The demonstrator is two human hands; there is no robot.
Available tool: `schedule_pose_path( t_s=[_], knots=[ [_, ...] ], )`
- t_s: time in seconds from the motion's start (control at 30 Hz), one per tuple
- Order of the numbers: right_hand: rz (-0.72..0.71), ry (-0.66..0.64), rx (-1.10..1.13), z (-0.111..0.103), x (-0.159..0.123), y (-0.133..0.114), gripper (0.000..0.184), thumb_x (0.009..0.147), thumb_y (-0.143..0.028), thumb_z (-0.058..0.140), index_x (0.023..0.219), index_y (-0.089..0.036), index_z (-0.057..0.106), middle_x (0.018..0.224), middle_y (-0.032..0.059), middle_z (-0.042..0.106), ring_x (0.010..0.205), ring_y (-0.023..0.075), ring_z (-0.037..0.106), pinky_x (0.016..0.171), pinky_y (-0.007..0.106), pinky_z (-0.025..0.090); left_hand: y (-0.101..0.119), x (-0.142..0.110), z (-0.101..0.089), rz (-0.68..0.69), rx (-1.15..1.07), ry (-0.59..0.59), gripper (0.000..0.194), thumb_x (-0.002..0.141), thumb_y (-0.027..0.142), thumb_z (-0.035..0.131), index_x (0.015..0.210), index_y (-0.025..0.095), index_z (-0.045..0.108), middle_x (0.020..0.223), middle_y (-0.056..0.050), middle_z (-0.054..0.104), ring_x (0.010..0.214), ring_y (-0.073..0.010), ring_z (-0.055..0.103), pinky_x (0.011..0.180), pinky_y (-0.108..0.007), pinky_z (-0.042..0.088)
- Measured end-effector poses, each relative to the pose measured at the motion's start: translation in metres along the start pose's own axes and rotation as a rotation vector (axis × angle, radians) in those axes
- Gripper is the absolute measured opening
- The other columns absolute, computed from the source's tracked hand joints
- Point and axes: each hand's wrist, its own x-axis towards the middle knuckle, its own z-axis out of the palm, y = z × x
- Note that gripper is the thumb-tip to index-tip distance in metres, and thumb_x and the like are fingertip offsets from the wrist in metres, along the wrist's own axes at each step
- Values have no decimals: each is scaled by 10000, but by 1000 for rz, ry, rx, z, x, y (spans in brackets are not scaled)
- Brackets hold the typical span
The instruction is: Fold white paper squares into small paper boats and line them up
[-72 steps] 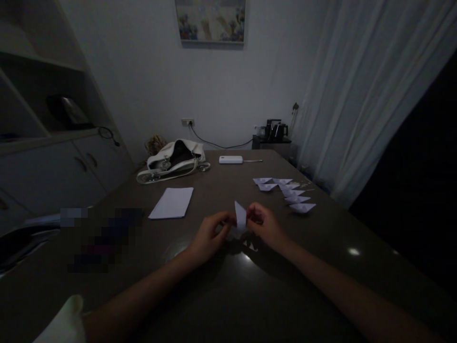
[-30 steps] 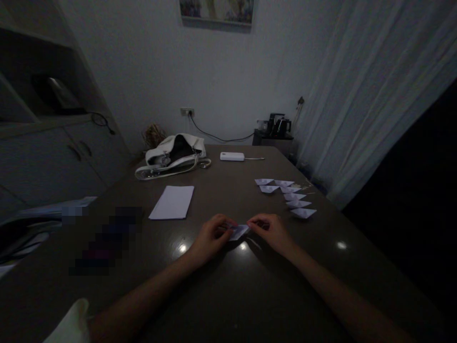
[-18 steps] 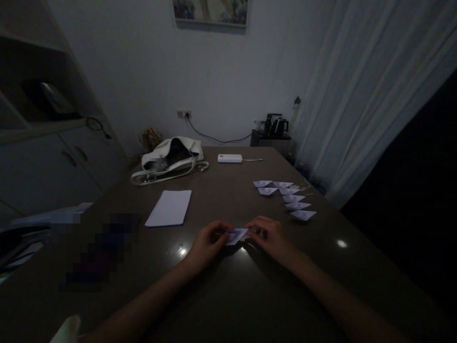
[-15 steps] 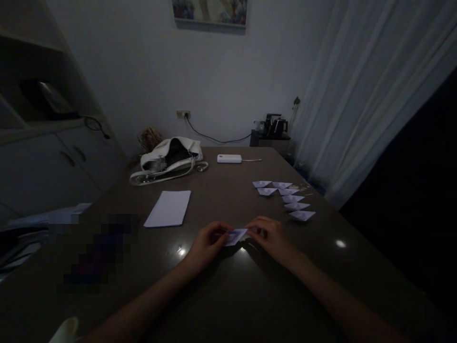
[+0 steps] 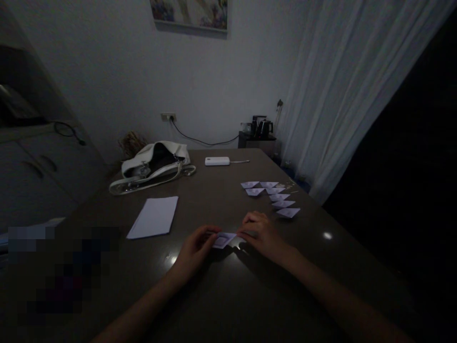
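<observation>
A small white paper boat is held between my two hands over the dark table. My left hand pinches its left end between thumb and fingers. At the opposite tip, my right hand has its thumb and fingertips closed on the point. Several finished-looking paper boats lie in a loose cluster beyond my right hand. A stack of white paper rests on the table beyond my left hand.
A white bag with a strap lies at the back left. Near the far edge is a white power bank with a short cable. Small scraps lie beside the boats. A black kettle stands on a low cabinet behind; a curtain hangs at right.
The view has turned to the right, so everything sits further left in the picture. Both hands still hold the paper boat, which shows a little more of its open inside.
</observation>
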Motion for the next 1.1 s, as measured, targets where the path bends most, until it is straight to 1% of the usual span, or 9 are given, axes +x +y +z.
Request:
schedule_pose_path(
  t_s=[0.13,0.2,0.27,0.4,0.53,0.67,0.87,1.0,1.1],
  knots=[
    [-24,13,-48,-24,13,12,42,787,-229,672,813,-227,705,859,29,582,830,170,534,728,308,369,-2,1,-4,-75,-23,60,368,855,452,461,1060,171,582,880,-72,668,817,-210,626,716,-306,477],
    [-37,26,-48,-40,20,27,40,785,-222,672,806,-222,706,869,35,575,832,169,537,737,305,393,-4,3,-8,-88,-14,108,374,842,464,471,1038,168,586,855,-75,660,799,-212,627,719,-316,479],
    [-40,76,-62,-54,26,49,45,787,-232,669,803,-214,708,864,39,567,827,168,542,738,300,413,-5,4,-10,-86,-1,121,361,828,465,485,1001,169,597,826,-71,654,770,-211,628,717,-323,481],
    [30,160,-105,-72,28,98,54,782,-248,673,797,-215,713,880,48,570,837,178,561,763,320,442,-6,3,-9,-44,97,84,311,811,448,506,940,191,626,837,-66,658,795,-218,619,713,-316,478],
    [67,157,-140,-71,25,129,67,784,-253,668,805,-211,716,913,59,588,872,192,568,782,334,448,-5,4,-8,-11,151,-23,291,845,426,461,917,197,626,844,-59,648,794,-210,617,708,-299,481],
    [88,146,-194,-60,25,141,56,782,-227,669,797,-206,719,938,63,609,896,198,565,804,342,438,-6,6,-9,0,199,-18,270,846,414,464,905,206,626,848,-59,648,807,-217,615,723,-306,482],
    [119,53,-303,-53,25,151,75,790,-236,655,800,-243,729,1024,62,612,912,215,551,817,381,413,-12,8,-10,19,181,7,237,837,388,486,882,209,635,837,-64,656,805,-223,610,719,-309,487],
    [136,9,-363,-55,27,149,80,786,-245,654,815,-250,729,1068,59,614,945,229,539,805,381,402,-15,7,-10,14,201,-10,213,854,357,477,901,215,628,871,-62,651,831,-222,603,743,-315,479],
    [118,-7,-405,-54,28,138,164,773,-215,659,919,-267,708,1097,50,615,969,238,530,810,387,389,-15,7,-10,6,203,-10,215,867,346,456,909,210,617,880,-66,642,838,-223,596,748,-322,472]
  ],
)
